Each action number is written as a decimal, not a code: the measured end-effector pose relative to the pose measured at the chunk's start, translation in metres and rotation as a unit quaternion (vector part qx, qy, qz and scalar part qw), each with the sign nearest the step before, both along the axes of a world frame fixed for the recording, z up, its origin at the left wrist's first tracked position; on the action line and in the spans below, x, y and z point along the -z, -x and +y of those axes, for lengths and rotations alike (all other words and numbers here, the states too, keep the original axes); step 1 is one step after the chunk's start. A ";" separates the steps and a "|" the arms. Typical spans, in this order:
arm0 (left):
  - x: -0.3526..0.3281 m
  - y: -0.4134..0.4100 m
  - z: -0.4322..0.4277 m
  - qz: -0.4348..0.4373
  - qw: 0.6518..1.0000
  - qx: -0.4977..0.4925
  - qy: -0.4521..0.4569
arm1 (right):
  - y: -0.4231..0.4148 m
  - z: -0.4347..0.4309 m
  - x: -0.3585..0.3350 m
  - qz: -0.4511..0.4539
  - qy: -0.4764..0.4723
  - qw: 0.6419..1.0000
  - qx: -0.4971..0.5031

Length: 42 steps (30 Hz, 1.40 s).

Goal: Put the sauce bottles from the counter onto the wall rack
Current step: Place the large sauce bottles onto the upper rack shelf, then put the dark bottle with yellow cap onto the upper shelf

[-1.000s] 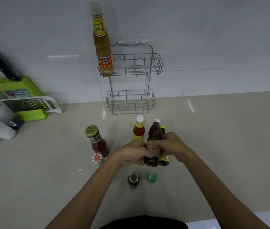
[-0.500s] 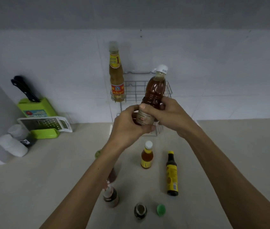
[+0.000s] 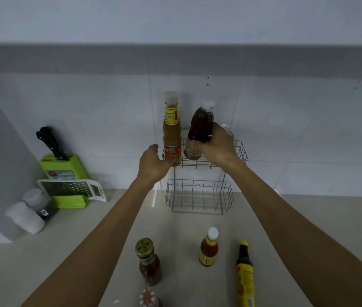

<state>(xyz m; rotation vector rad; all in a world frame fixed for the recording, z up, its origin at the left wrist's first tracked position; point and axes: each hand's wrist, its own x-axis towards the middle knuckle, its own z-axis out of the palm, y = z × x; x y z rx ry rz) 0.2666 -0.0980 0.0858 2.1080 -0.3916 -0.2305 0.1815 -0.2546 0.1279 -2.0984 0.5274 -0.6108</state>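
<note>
A two-tier wire wall rack (image 3: pixel 240 151) hangs on the tiled wall. A tall orange sauce bottle (image 3: pixel 171 129) stands at the left end of its upper basket. My right hand (image 3: pixel 218 147) grips a dark brown bottle with a white cap (image 3: pixel 200 127), whose base sits inside the upper basket beside the tall bottle. My left hand (image 3: pixel 153 163) is off the brown bottle, at the basket's left corner by the tall bottle's base; whether it touches is unclear. The lower basket (image 3: pixel 198 199) holds nothing. On the counter stand a red jar with a gold lid (image 3: pixel 149 262), a small orange bottle (image 3: pixel 208 248) and a black bottle with a yellow label (image 3: pixel 244 273).
A green knife block (image 3: pixel 63 167) with a white grater (image 3: pixel 71 188) sits at the back left, beside two white-capped containers (image 3: pixel 29 214). A red-and-white cap (image 3: pixel 148 298) shows at the bottom edge. The beige counter (image 3: pixel 308 218) stretches to the right.
The brown bottle went up and back from above the counter into the upper basket. My left hand let go of it and moved to the basket's left corner. The view tilted upward.
</note>
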 end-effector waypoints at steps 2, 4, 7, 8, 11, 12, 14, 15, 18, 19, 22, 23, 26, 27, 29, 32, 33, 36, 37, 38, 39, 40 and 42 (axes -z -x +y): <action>0.002 -0.007 -0.008 -0.010 1.000 -0.002 -0.001 | -0.013 -0.003 0.002 -0.005 0.009 1.000 0.012; 0.003 -0.011 -0.015 -0.024 1.000 0.000 0.009 | -0.023 -0.007 0.005 0.011 0.011 1.000 0.005; 0.007 -0.011 -0.022 -0.037 0.998 0.015 0.039 | -0.030 -0.012 0.011 0.060 0.029 0.997 -0.025; 0.008 -0.011 -0.023 -0.041 0.998 0.017 0.045 | -0.030 -0.014 0.014 0.074 0.033 0.996 -0.035; 0.011 -0.011 -0.025 -0.051 0.998 0.009 0.047 | -0.032 -0.015 0.021 0.096 0.040 0.993 -0.063; 0.012 -0.012 -0.025 -0.056 0.997 0.005 0.045 | -0.032 -0.015 0.022 0.097 0.043 0.992 -0.070; 0.013 -0.013 -0.025 -0.064 0.997 0.002 0.038 | -0.032 -0.016 0.020 0.105 0.051 0.989 -0.087; 0.013 -0.012 -0.026 -0.065 0.997 0.002 0.035 | -0.031 -0.017 0.019 0.110 0.053 0.988 -0.099; 0.012 -0.011 -0.027 -0.063 0.998 0.003 0.029 | -0.029 -0.019 0.018 0.121 0.054 0.983 -0.124; 0.012 -0.011 -0.027 -0.062 0.998 0.003 0.028 | -0.029 -0.020 0.019 0.125 0.054 0.983 -0.125; 0.011 -0.009 -0.025 -0.059 0.998 0.005 0.022 | -0.029 -0.020 0.022 0.137 0.060 0.982 -0.115; 0.011 -0.007 -0.025 -0.057 0.998 0.005 0.019 | -0.028 -0.019 0.023 0.141 0.065 0.982 -0.109; 0.007 -0.002 -0.023 -0.033 0.999 0.001 0.021 | -0.027 -0.017 0.025 0.144 0.081 0.981 -0.099; 0.005 0.001 -0.022 -0.015 1.000 -0.005 0.024 | -0.026 -0.017 0.026 0.149 0.083 0.980 -0.100; 0.002 0.011 -0.019 0.024 0.999 -0.027 0.033 | -0.024 -0.018 0.028 0.166 0.068 0.978 -0.106; -0.004 0.035 -0.013 0.073 0.992 -0.056 0.083 | -0.009 -0.019 0.030 0.141 0.022 0.988 -0.060; -0.005 0.045 -0.011 0.078 0.990 -0.054 0.104 | -0.001 -0.019 0.030 0.116 0.024 0.992 -0.038; -0.001 0.079 -0.004 0.129 0.984 -0.016 0.121 | 0.035 -0.013 0.035 0.057 0.003 0.998 -0.006; 0.003 0.092 0.000 0.163 0.981 0.000 0.106 | 0.049 -0.010 0.039 0.051 -0.011 0.999 -0.004; 0.009 0.104 0.003 0.189 0.978 0.017 0.090 | 0.064 -0.007 0.043 0.052 -0.023 0.998 -0.001; 0.015 0.115 0.008 0.206 0.975 0.035 0.076 | 0.079 -0.005 0.049 0.060 -0.033 0.998 0.003; 0.024 0.125 0.012 0.217 0.973 0.051 0.065 | 0.094 -0.003 0.057 0.072 -0.043 0.996 0.006; 0.040 0.144 0.019 0.240 0.967 0.076 0.034 | 0.122 0.000 0.078 0.103 -0.053 0.993 0.021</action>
